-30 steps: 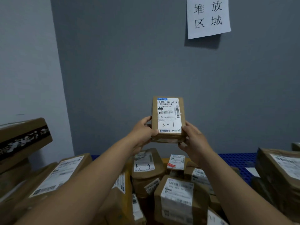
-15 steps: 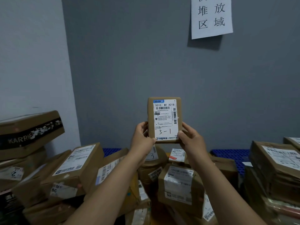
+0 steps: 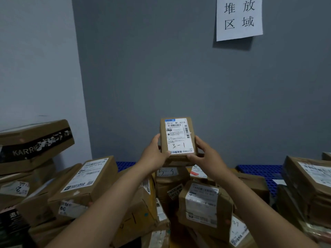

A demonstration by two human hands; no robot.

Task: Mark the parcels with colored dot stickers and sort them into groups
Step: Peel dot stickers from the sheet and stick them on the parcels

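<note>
A small brown parcel point(image 3: 177, 135) with a white shipping label marked "3-1" is held upright in front of the grey wall, label facing me. My left hand point(image 3: 154, 154) grips its lower left edge and my right hand point(image 3: 206, 154) grips its lower right edge, thumbs on the front. Below it lies a heap of brown parcels, among them one marked "5-3" point(image 3: 168, 176) and a labelled box point(image 3: 202, 203). No dot stickers are in view.
More parcels are stacked at left, including a long box with black "KARRIE" tape point(image 3: 35, 142) and a labelled box point(image 3: 86, 178). Another stack point(image 3: 308, 178) stands at right. A blue plastic pallet point(image 3: 259, 172) shows behind. A paper sign point(image 3: 239, 17) hangs on the wall.
Both hands have kept hold of the "3-1" parcel and lowered it a little toward the heap. The camera has shifted, so more of the left stack shows.
</note>
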